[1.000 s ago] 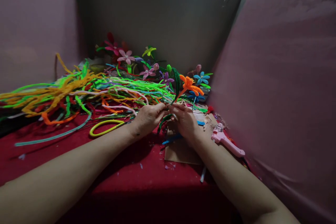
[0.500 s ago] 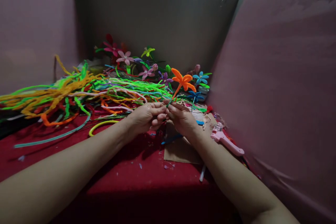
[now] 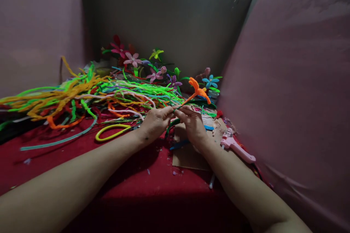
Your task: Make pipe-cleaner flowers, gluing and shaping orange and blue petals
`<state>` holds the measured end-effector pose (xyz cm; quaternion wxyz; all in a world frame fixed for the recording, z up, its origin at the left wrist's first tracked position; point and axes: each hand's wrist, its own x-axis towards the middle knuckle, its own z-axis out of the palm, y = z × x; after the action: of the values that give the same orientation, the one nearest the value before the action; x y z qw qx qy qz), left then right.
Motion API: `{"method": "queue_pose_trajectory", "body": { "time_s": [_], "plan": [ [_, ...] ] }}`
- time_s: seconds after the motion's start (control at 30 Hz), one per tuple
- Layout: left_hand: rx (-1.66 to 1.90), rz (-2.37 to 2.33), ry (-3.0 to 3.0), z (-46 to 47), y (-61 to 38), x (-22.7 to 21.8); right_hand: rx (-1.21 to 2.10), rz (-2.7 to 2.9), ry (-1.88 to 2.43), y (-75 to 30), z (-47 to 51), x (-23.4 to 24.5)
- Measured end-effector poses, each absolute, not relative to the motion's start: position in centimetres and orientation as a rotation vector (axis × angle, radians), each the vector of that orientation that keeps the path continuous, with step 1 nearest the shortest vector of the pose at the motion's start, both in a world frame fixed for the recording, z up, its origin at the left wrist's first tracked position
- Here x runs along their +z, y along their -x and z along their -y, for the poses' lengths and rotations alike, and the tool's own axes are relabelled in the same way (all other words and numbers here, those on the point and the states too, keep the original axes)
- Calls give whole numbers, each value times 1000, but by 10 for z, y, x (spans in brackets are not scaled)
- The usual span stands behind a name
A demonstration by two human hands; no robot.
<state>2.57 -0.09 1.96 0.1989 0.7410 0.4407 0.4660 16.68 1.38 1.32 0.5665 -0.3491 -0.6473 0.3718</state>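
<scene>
Two-handed pinch: left hand [image 3: 154, 121] and right hand [image 3: 194, 125] have fingers closed on the stem [image 3: 188, 99] under the orange flower [image 3: 197, 90]; imo keep any twists snug and even.

Pink glue gun [image 3: 239, 149] lying at right, yellow-handled scissors [image 3: 116, 126] at left, red cloth [image 3: 147, 187] beneath, grey wall [image 3: 166, 14] behind

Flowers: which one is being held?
The bright orange flower: its stem is held by the left hand and right hand; the other flowers sit behind.
</scene>
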Motion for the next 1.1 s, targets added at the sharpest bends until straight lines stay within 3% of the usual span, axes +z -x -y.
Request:
{"method": "queue_pose_trajectory", "body": {
  "time_s": [0.17,0.47,0.57,0.77,1.1],
  "plan": [
    [1010,-879,-1535,-2,-22,30,980,1515,712,-170,-19,12],
    [672,-299,-1105,-2,-7,30,1252,1581,395,-173,-17,19],
    [745,-420,-1235,-2,-10,32,1234,1513,497,-172,-17,18],
    [1230,-1000,-1658,0,-23,31,1101,1432,765,-168,-15,14],
    [928,-457,-866,3,-24,28,1245,1430,586,-165,-15,12]
  ]
}}
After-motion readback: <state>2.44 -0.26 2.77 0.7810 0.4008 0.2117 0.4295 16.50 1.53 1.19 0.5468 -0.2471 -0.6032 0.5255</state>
